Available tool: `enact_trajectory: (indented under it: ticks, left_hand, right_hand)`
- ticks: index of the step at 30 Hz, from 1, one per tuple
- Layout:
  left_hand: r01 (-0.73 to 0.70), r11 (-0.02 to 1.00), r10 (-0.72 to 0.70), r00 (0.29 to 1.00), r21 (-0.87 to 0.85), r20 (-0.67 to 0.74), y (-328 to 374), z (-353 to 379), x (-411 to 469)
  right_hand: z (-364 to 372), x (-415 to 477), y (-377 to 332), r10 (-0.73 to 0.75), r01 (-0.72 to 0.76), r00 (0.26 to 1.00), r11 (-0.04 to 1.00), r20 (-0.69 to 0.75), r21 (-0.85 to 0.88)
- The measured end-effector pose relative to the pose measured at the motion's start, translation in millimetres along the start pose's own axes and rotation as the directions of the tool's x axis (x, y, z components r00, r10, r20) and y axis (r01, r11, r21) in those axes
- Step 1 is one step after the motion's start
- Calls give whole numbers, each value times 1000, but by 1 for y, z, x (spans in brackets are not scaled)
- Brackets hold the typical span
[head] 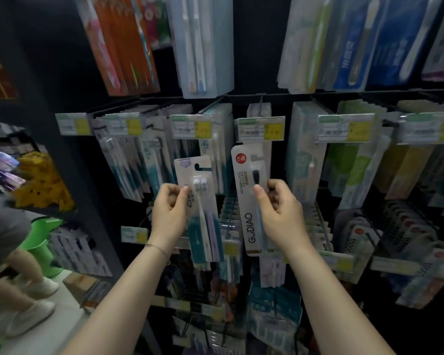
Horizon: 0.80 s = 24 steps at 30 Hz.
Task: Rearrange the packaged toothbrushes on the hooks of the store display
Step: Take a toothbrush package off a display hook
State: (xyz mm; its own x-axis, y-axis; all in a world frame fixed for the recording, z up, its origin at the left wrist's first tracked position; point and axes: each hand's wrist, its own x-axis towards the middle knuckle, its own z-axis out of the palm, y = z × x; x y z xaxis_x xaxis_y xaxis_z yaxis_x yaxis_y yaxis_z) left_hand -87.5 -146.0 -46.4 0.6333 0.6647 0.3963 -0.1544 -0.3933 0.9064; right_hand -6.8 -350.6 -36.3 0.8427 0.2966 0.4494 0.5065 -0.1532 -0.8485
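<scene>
Crowding the rack from 9 to 3 o'clock, hanging packs [308, 155] and price tags [260, 129] sit close behind my two packs; a green bin [41, 242] stands at 8. My left hand [169, 208] pinches a teal-based twin-brush pack [203, 221], my right hand [280, 208] pinches a white GUDIAO toothbrush pack [250, 221], both upright near centre.

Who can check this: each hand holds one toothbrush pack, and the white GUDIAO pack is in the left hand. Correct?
One slip. In the head view the white GUDIAO pack is pinched by the right hand, not the left; the left hand holds the teal two-brush pack. Each hand does hold one pack.
</scene>
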Motion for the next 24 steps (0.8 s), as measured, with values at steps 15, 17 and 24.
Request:
enact_trajectory:
  ticks: [15, 17, 24]
  left_hand:
    - [95, 985, -124, 970, -144, -207, -40, -83, 94]
    - [100, 974, -149, 958, -202, -244, -40, -82, 104]
    - [2, 949, -77, 972, -316, -224, -23, -69, 125]
  right_hand:
    - [119, 15, -27, 9, -8, 1000, 998, -20, 63]
    - [124, 16, -27, 2, 0, 1000, 997, -23, 78]
    - [126, 16, -20, 26, -24, 999, 998, -45, 54]
